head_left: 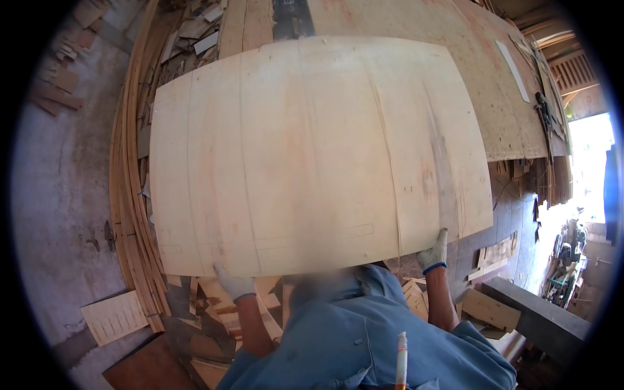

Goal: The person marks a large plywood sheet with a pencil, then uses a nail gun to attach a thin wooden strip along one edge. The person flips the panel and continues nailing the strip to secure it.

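- My left hand (234, 285) and right hand (434, 253), both gloved, are clamped on the near edge of a pale plywood sheet (312, 156).
- The sheet is lifted and spread flat in front of me, above the large worktop (494, 84) at the far right; I judge it carried, not yet set down.
- Long wood strips (133, 214) curve along the left.
- Offcuts (214, 305) litter the grey floor (58, 195) near me.

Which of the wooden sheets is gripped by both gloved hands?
The pale veneer sheet, held at its near edge by left hand and right hand; the darker board lies beneath.
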